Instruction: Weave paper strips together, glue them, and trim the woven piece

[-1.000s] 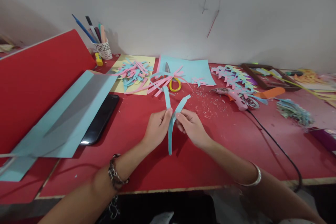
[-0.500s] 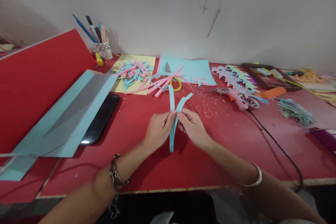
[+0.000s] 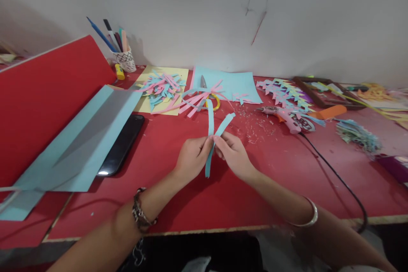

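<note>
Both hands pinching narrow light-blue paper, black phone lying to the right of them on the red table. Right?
Wrong side: the black phone lies to the left of the hands, as the head view shows. The left hand and right hand do pinch narrow light-blue paper, and the table is red.

Light catches a glossy phone (image 3: 123, 146) and metal bangle (image 3: 315, 211); the held paper (image 3: 211, 120) looks matt, the surface (image 3: 255, 204) smooth, the glue gun (image 3: 290, 122) plastic.
</note>
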Tool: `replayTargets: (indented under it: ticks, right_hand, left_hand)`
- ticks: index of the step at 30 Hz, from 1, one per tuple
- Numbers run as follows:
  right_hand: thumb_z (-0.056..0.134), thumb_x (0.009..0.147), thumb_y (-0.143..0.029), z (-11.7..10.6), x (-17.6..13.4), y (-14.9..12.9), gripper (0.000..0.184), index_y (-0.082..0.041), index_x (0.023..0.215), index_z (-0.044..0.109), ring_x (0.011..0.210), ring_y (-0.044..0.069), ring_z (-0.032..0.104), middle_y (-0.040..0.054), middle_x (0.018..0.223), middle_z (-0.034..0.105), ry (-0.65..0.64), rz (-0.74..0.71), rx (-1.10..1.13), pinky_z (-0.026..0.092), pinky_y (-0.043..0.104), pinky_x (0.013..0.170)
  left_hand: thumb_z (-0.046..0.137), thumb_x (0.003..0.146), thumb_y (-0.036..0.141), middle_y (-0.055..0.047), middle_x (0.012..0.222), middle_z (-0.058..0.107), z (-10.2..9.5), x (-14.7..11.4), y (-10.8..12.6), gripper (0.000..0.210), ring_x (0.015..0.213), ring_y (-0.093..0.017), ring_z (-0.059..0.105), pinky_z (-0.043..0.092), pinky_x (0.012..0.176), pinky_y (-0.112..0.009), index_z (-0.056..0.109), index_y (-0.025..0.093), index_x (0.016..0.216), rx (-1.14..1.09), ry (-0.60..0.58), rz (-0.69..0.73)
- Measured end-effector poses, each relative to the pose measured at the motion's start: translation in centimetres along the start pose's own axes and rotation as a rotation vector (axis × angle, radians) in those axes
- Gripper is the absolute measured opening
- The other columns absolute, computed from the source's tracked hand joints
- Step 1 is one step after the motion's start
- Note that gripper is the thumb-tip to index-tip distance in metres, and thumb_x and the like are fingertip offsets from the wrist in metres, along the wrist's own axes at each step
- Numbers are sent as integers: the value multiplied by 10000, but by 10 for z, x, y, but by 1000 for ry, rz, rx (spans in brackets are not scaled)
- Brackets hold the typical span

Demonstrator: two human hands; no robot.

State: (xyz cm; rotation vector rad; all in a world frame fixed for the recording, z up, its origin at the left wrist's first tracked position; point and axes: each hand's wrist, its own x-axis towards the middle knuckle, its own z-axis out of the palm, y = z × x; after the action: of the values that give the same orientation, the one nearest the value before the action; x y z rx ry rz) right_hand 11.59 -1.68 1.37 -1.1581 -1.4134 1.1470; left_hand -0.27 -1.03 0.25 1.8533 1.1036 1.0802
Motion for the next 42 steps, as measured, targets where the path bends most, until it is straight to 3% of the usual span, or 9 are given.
replayTargets:
  ticks: [6, 11, 16, 19, 26, 32, 36, 42]
  right_hand:
    - [457, 748, -429, 0, -3, -2, 300, -194, 568, 406, 407, 49, 317, -76, 445, 338, -48, -4, -39, 261, 198, 396]
    - [457, 745, -422, 0, -1, -3, 314, -201, 537, 377, 385, 46, 304, -77, 419, 353, -33, 30, -46, 260, 202, 393]
    - [431, 760, -403, 0, 0, -2, 319, -202, 519, 373, 381, 46, 313, -75, 419, 361, 64, -5, -22, 276, 206, 404]
    - [429, 763, -407, 0, 0, -2, 328, -204, 518, 351, 393, 49, 316, -73, 429, 355, 97, -39, -21, 278, 205, 408]
    - [441, 763, -419, 0, -3, -3, 321, -196, 539, 385, 412, 53, 303, -68, 446, 329, -4, -51, -66, 258, 198, 398]
    - [450, 747, -421, 0, -3, -4, 340, -200, 502, 367, 376, 47, 314, -71, 410, 346, -8, 3, -53, 253, 197, 378]
    - [445, 752, -403, 0, -2, -4, 362, -200, 467, 354, 358, 45, 313, -69, 385, 356, 13, 18, -60, 265, 200, 382]
    - [449, 761, -423, 0, -1, -3, 372, -204, 481, 340, 369, 47, 319, -72, 400, 351, 111, -7, -26, 281, 200, 390]
  left_hand:
    - [322, 870, 295, 48, 405, 421, 1, -1, 1, 444, 383, -59, 366, 271, 413, -187, 383, 172, 448, -24, 67, 29]
    - [313, 861, 396, 55, 401, 329, 1, 0, 0, 457, 381, -62, 306, 240, 386, -196, 305, 186, 456, -79, 154, -76]
    - [290, 874, 378, 29, 462, 470, 0, 0, 0, 447, 449, -78, 438, 333, 467, -190, 462, 161, 523, -106, -17, -38]
    - [308, 876, 319, 44, 426, 447, 0, -1, 0, 419, 422, -71, 428, 318, 458, -182, 469, 162, 523, -26, -30, -1]
    - [309, 872, 287, 37, 409, 446, 0, -3, 2, 445, 399, -69, 406, 267, 411, -186, 445, 165, 466, 71, 58, 38]
    - [287, 877, 319, 26, 416, 480, 3, -3, 5, 453, 400, -75, 432, 312, 417, -187, 477, 164, 496, -25, 63, -34]
    - [304, 865, 397, 47, 386, 385, 4, -2, 5, 466, 372, -66, 350, 274, 386, -190, 366, 181, 457, -85, 162, -80]
    - [296, 877, 362, 30, 458, 477, 2, -1, 3, 451, 430, -71, 413, 313, 440, -184, 493, 161, 524, -106, -2, -9]
